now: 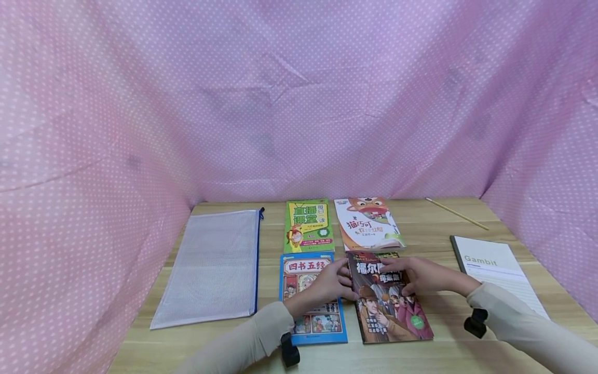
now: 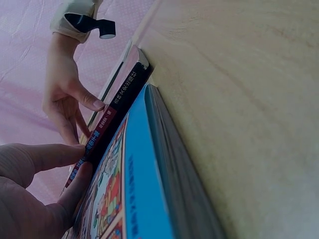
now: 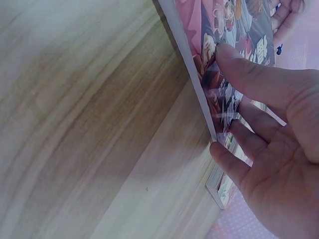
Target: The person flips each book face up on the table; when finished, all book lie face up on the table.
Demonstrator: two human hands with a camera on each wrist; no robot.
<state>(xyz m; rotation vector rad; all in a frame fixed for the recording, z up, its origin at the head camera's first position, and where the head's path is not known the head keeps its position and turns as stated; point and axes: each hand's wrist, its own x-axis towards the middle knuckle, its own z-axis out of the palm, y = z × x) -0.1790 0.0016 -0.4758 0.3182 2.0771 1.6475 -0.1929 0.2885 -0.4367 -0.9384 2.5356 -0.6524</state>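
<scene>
A dark, maroon-toned comic-style book (image 1: 392, 311) lies right of the middle, with a detective figure on its cover. At its spine, my left hand (image 1: 329, 283) touches the left edge with fingertips and thumb; the left wrist view shows two digits against the black and red spine (image 2: 112, 112). My right hand (image 1: 422, 275) rests over the upper right of the same book. Close up in the right wrist view, the right thumb (image 3: 249, 69) lies on the cover and the fingers reach its edge. Below my left hand is a blue comic-style book (image 1: 322, 340), partly covered by it.
Behind are a green book (image 1: 308, 223) and a white book with a red cartoon (image 1: 369, 228). A white mesh zip pouch (image 1: 210, 267) lies left. To the right are a "Gambit" notepad (image 1: 495, 265) and a thin wooden stick (image 1: 458, 214). Pink dotted cloth (image 1: 299, 104) hangs around the table.
</scene>
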